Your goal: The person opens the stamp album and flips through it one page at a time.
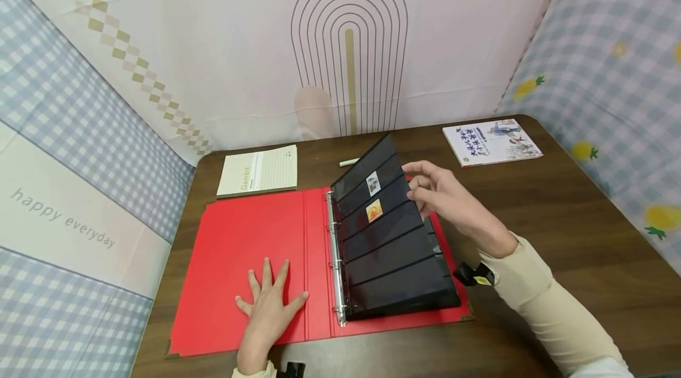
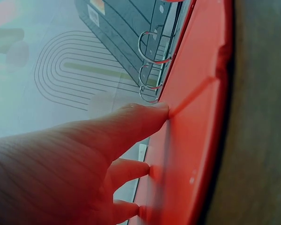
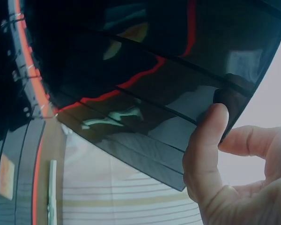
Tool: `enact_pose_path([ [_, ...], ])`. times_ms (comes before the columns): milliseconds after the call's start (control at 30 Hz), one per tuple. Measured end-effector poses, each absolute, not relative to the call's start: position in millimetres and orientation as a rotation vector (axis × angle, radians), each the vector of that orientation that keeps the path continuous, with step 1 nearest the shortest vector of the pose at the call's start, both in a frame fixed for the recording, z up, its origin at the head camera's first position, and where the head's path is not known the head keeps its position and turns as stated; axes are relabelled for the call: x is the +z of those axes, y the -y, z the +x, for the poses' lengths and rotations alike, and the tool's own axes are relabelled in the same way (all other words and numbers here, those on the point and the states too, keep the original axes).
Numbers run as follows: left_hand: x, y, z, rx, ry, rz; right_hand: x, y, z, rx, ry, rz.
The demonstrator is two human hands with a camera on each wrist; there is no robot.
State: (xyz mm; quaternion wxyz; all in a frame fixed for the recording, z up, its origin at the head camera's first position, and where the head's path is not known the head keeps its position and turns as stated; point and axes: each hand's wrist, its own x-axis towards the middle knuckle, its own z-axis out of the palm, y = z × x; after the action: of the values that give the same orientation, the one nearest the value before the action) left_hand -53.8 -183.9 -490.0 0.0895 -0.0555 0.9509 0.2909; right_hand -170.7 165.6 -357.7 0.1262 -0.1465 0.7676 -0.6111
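Observation:
A red ring binder (image 1: pixel 245 230), a stamp album, lies open on the table with its metal rings (image 1: pixel 335 262) along the spine. My left hand (image 1: pixel 268 307) rests on the inside of its left cover, fingers spread and fingertips touching the red surface. At the right, my right hand (image 1: pixel 444 194) pinches the outer edge of a black stamp page (image 1: pixel 385 242) between thumb and fingers. That page stands raised and tilted from the rings. Two small stamps show on it, a grey-white one (image 1: pixel 373 183) above an orange-yellow one (image 1: pixel 374 210). More black pages lie underneath, mostly hidden.
Behind the left cover lies a cream notebook (image 1: pixel 273 170). A small pale stick (image 1: pixel 349 162) lies behind the binder, partly overlapped by the page. A white illustrated book (image 1: pixel 492 141) sits at the back right, near the fabric-draped wall.

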Motion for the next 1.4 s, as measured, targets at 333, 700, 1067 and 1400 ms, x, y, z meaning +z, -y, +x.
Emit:
enact_pose_path([
  [333, -491.0, 184.3, -53.0, 0.879, -2.82, -0.152, -345.0, -141.8, -170.7, -1.827, -2.21, -0.474],
  [700, -491.3, 185.1, -52.7, 0.893, -2.817, -0.15, -331.9, -113.6, -175.3, -1.871, -2.198, -0.524],
  [1067, -489.5, 187.1, -52.5, 0.911, -2.804, -0.16, -326.3, -94.1, -175.2, -1.843, -2.191, -0.572],
  [1400, -490.8, 187.2, -52.5, 0.925, -2.8, -0.142, -321.2, -76.7, -180.1, -1.813, -2.197, -0.636],
])
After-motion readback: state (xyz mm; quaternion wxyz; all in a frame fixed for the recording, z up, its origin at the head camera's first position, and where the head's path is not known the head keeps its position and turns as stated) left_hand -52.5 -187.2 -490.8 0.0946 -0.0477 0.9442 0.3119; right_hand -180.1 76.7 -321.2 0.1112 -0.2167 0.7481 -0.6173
